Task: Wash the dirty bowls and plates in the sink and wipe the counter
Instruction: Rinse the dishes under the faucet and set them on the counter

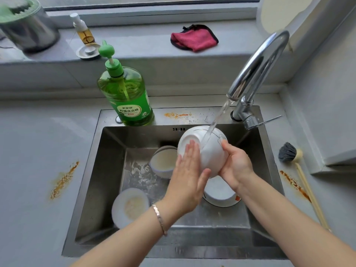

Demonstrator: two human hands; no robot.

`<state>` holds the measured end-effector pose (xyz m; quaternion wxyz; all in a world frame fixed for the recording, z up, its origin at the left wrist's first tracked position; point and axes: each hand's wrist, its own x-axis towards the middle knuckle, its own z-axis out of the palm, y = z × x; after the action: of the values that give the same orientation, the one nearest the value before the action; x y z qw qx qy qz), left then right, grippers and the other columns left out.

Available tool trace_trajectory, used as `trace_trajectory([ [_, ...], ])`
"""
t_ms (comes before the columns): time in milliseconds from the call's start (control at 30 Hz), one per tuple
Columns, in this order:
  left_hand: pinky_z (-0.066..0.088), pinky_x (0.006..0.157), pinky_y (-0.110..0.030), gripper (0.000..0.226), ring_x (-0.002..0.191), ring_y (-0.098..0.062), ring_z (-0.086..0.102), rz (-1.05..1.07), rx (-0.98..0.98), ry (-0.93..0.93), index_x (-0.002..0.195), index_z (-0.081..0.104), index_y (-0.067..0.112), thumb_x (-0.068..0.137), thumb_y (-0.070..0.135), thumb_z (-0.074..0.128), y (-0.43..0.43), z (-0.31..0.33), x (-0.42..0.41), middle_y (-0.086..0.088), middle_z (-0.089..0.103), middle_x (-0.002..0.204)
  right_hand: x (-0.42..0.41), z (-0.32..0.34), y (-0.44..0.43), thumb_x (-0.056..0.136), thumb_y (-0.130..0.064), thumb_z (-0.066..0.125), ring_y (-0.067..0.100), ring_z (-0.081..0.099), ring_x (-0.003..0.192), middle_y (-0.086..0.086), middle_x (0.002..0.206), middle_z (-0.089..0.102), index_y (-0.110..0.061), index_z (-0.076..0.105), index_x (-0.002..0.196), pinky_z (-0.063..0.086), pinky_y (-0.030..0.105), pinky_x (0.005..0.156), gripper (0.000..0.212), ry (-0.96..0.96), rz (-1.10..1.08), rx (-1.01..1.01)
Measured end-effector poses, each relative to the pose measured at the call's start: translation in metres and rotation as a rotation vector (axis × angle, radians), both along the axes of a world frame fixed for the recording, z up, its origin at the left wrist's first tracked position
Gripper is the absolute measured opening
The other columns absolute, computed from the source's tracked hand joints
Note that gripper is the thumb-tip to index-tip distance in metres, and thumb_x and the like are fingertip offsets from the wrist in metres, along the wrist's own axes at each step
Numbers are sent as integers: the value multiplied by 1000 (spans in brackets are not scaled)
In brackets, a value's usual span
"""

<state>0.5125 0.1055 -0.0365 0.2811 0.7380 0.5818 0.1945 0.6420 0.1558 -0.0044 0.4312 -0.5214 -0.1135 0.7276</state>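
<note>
A white bowl (210,149) is held upside down over the steel sink (107,170), under water running from the tap (256,68). My right hand (237,164) grips its rim on the right side. My left hand (188,180) lies flat with fingers straight against the bowl's outside and base ring. Below in the sink sit a dirty bowl (163,160), a dirty plate (131,207) at the front left, and a white dish (219,193) partly hidden under my hands. Orange stains (63,180) mark the grey counter (38,151).
A green dish soap bottle (127,95) stands at the sink's back left edge. A red cloth (194,38) lies on the window ledge, near a small spray bottle (82,29) and a metal pot (27,26). A dish brush (289,153) and more stains (292,184) lie right of the sink.
</note>
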Motion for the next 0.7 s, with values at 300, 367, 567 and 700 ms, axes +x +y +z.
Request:
trace_trajectory([
  [300, -16, 110, -14, 63, 130, 9, -32, 58, -47, -113, 132, -25, 32, 97, 42, 26, 1, 10, 8, 16, -30, 142, -3, 2, -5, 95, -27, 48, 25, 65, 95, 13, 100, 71, -7, 66, 100, 50, 40, 89, 29, -107, 23, 25],
  [367, -13, 111, -19, 62, 135, -1, -29, 109, -43, -113, 136, -21, 31, 94, 48, 22, 16, 14, 7, 10, -28, 146, -7, 2, -5, 94, -26, 49, 24, 65, 93, 13, 100, 70, -5, 67, 100, 49, 41, 89, 28, -178, 57, 62],
  [567, 21, 113, -46, 61, 140, -33, 19, 582, -516, -469, 149, 13, 25, 96, 54, 23, 69, 32, 4, -11, 16, 155, -17, 7, 2, 91, -20, 53, 15, 58, 70, 3, 72, 64, -9, 61, 74, 43, 32, 68, 22, -280, 56, 202],
  [700, 58, 69, -44, 65, 96, -32, 63, 644, -837, -684, 137, 36, 15, 92, 61, 27, 65, 42, -11, -12, 55, 121, -17, 7, 5, 90, -18, 56, 19, 43, 69, 11, 72, 49, 8, 56, 78, 33, 30, 65, 29, -457, 130, 394],
])
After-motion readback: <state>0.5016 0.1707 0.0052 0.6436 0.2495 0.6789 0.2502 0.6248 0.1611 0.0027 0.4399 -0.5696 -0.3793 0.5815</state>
